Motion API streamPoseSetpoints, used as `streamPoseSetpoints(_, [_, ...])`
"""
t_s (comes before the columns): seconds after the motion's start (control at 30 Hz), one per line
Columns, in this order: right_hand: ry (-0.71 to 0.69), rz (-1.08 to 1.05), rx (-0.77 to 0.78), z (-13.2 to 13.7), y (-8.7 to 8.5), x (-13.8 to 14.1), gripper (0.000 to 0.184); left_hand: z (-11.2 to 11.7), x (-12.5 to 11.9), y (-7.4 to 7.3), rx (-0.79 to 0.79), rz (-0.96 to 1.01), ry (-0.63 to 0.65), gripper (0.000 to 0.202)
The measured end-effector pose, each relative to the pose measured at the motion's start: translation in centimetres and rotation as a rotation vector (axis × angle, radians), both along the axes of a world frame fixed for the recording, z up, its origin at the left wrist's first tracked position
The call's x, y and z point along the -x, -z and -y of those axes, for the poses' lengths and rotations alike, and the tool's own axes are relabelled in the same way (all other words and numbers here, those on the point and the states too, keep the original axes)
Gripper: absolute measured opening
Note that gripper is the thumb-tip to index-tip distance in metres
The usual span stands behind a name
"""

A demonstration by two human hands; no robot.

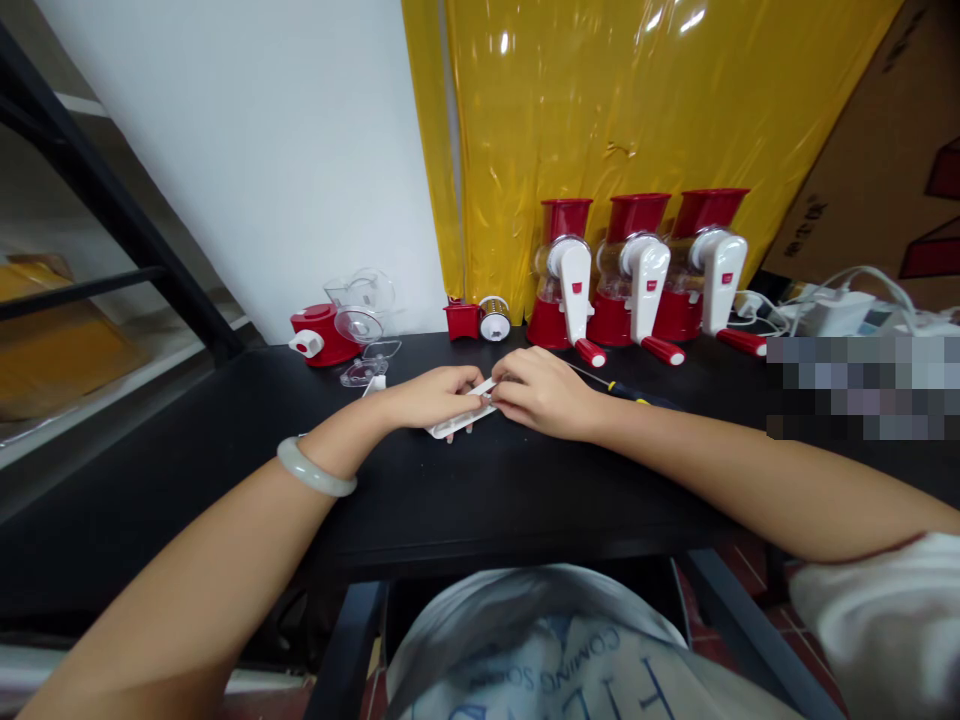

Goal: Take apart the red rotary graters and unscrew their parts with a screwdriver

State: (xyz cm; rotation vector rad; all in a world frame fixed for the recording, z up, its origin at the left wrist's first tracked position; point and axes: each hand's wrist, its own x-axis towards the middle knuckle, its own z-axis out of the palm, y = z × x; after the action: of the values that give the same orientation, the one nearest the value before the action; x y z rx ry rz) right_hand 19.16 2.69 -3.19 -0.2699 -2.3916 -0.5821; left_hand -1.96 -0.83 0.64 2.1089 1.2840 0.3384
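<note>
My left hand (435, 397) is closed on a long white plastic crank arm (448, 426), its hollow side facing up, just above the black table. My right hand (551, 395) pinches at the far right end of the same piece. Its fingers hide that end, and any small part between them cannot be made out. Just beyond my right wrist lies a screwdriver (628, 391) with a black and yellow handle, partly covered by the forearm. Ahead of my hands are a small red plastic part (463, 321) and a metal grating drum (494, 320).
Three red and white rotary graters (564, 275) stand in a row at the back right. Back left are a red grater base (327, 333) and a clear plastic housing (361, 308). White cables and adapters (840, 310) lie at the right, before a cardboard box (847, 190).
</note>
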Motion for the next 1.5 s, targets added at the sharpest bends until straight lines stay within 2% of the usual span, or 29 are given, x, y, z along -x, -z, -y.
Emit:
streamPoseSetpoints(0.2, [-0.004,-0.006,-0.008,0.0,0.0,0.0,0.017,0.0,0.0,0.0,-0.012,-0.007,0.009,0.025])
streamPoseSetpoints(0.53, [0.007,-0.013,0.006,0.0,0.0,0.0,0.021,0.1,0.1,-0.2,0.057,0.029,-0.01,0.022])
streamPoseSetpoints(0.73, [0.052,-0.053,0.026,0.1,-0.2,0.0,0.021,0.4,0.4,-1.0,0.12,0.11,-0.056,0.024])
streamPoseSetpoints(1.07, [0.091,-0.08,-0.02,0.4,-0.4,-0.3,0.02,0.5,0.5,-1.6,0.06,0.146,-0.168,0.02])
streamPoseSetpoints(1.3, [0.1,0.054,0.011,-0.1,0.0,-0.3,0.021,0.5,0.5,-1.5,0.03,0.104,-0.155,0.022])
streamPoseSetpoints(1.5, [0.183,0.158,0.107,-0.3,0.3,-0.3,0.02,0.4,0.6,-1.4,0.046,0.096,-0.15,0.024])
